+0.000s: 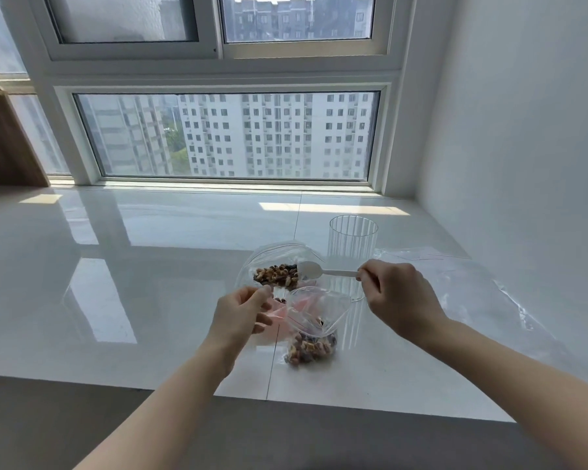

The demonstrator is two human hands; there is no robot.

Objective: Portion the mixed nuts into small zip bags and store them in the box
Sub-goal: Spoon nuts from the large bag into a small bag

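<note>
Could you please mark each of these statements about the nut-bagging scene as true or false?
1. The right hand holds a white spoon by its handle. True.
2. The spoon's bowl is heaped with nuts. False: it looks empty, poised at the large bag of nuts.
3. The left hand holds the mouth of the small zip bag open. True.
4. The small zip bag is empty. False: nuts already fill its bottom.
5. The ribbed clear glass lies on its side. False: it stands upright behind the bags.
</note>
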